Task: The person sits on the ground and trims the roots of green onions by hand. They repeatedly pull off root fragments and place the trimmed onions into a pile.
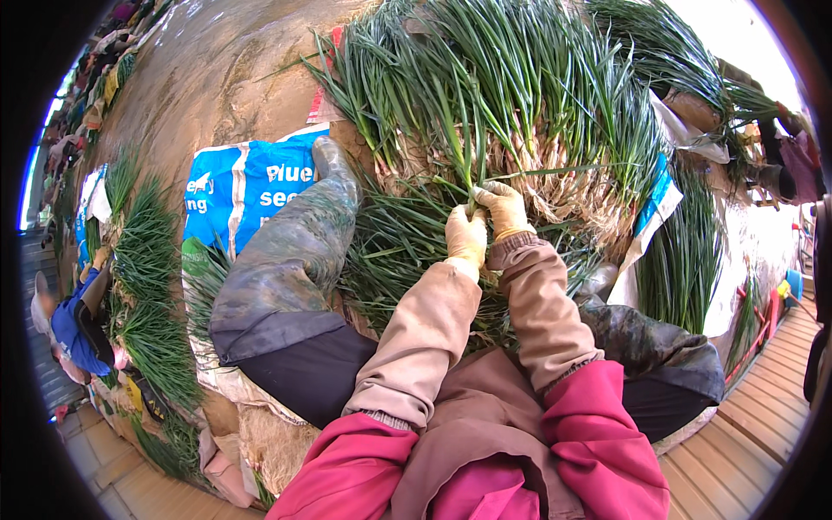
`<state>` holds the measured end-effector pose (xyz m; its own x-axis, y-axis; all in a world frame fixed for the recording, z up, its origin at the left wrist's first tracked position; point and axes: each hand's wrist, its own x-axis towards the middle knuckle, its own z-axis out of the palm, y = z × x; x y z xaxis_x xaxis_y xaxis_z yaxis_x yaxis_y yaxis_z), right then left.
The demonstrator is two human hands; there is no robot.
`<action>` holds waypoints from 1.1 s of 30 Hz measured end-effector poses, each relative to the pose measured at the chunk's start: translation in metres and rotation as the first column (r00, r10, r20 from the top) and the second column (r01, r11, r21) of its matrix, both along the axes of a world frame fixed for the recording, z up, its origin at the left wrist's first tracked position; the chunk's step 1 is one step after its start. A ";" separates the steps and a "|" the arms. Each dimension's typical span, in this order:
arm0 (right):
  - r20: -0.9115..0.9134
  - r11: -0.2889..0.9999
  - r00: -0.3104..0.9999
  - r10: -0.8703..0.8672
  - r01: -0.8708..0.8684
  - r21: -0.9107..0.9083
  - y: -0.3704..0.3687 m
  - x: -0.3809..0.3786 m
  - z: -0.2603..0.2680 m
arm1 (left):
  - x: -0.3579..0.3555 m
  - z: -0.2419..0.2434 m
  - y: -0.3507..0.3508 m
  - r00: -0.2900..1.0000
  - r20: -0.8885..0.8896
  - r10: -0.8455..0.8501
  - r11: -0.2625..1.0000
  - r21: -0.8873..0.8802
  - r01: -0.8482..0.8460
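In pale work gloves, my left hand (467,235) and my right hand (506,207) meet in front of me. Both sets of fingers pinch the base of a few scallion stalks (469,170), whose green leaves point away from me. Which fingers bear on the roots is hidden. Just beyond them lies a large heap of scallions (513,78), with pale, dry-looking roots (565,188) turned my way. Loose green leaves (400,244) cover the ground under my wrists, between my boots.
My camouflage boots (286,253) flank the work. Left of them lies a blue printed sack (260,188). More scallions (682,253) lie at right, others (153,286) at left beside a person in blue (81,331). Wet brown ground (214,78) stretches beyond; wooden slats (747,416) are behind right.
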<state>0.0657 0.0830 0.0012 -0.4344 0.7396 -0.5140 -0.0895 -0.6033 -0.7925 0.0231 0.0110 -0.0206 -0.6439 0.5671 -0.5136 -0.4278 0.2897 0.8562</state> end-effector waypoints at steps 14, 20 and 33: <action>0.227 0.809 0.789 0.571 -0.588 0.010 0.024 0.056 0.055 | -0.034 0.039 -0.009 0.668 0.731 -0.140 0.795 0.485 -0.364; -0.054 0.796 0.836 0.546 -0.537 -0.280 -0.002 0.062 0.058 | -0.029 0.032 -0.008 0.722 0.689 -0.059 0.849 0.415 -0.326; 0.844 0.717 0.393 0.365 -0.697 0.014 0.027 0.044 0.010 | -0.008 0.006 -0.008 0.772 0.631 0.072 0.890 0.309 -0.336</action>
<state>0.1093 0.1098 0.0110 -0.3780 0.6766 -0.6319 0.8608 0.0055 -0.5089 0.0148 0.0032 -0.0143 -0.4105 0.6894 -0.5968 -0.8896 -0.1590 0.4283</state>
